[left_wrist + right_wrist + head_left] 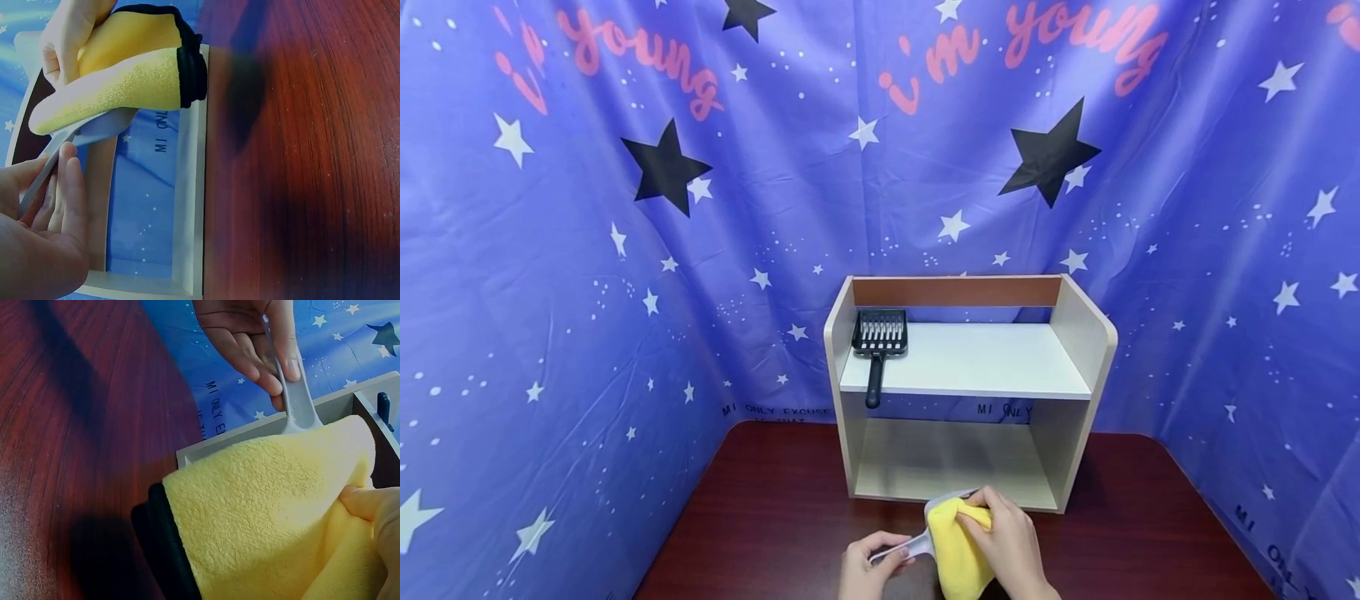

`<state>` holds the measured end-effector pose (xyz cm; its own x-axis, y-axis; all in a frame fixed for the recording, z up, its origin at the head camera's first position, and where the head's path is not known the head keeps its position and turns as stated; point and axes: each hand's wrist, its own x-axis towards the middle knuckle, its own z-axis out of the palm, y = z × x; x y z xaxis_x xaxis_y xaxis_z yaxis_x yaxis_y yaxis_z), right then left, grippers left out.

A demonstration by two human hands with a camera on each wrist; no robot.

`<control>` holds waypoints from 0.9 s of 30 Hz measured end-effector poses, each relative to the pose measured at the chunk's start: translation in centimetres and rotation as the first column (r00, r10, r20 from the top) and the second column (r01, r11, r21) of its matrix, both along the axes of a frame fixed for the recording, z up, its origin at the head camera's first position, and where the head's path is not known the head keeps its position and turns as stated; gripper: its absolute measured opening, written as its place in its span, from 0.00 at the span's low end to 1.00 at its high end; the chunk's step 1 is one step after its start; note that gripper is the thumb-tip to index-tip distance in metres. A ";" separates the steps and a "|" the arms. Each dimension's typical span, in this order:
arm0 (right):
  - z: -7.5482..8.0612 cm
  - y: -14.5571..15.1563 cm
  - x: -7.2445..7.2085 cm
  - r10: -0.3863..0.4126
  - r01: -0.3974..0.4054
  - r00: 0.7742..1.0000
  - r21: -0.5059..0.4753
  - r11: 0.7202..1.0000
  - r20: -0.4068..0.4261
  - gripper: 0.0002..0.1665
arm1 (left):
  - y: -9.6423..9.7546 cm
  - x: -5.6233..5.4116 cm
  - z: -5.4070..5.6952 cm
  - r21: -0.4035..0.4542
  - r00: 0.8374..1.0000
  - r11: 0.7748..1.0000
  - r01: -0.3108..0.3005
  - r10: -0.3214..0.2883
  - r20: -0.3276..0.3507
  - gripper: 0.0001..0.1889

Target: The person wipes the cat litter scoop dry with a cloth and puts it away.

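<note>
above a dark red table (pixel 760 508), we see yellow cloth (pixel 958 558) over most of a pale scoop's (pixel 919 546) head, work we judge unfinished; a black scoop (pixel 876 375) sits shelved. the left hand (pixel 867 568) pinches the pale handle, fingers curled; the right hand (pixel 1011 537) grips bunched cloth.

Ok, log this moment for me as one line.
left hand: grips gray tool | right hand: pinches yellow cloth draped over tool | black slotted scoop: on upper shelf
</note>
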<state>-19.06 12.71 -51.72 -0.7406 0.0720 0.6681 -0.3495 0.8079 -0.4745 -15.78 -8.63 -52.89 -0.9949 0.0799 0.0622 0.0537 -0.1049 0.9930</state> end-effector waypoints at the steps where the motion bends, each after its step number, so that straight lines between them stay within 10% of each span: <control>1: -0.1 0.0 0.0 -0.004 0.004 1.000 -0.005 1.000 0.000 0.23 | 0.1 0.0 0.0 -0.003 1.000 1.000 -0.004 0.004 -0.006 0.12; 27: -0.5 1.0 -0.6 -0.092 0.100 0.992 -0.085 0.991 0.090 0.18 | 1.1 0.4 -0.1 -0.030 0.994 1.000 0.006 -0.010 -0.107 0.11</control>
<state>-19.67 13.69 -52.25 -0.7819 0.2020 0.5898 -0.2271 0.7888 -0.5712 -15.38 -7.54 -53.03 -0.9820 0.0912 0.1656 0.1589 -0.0765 0.9843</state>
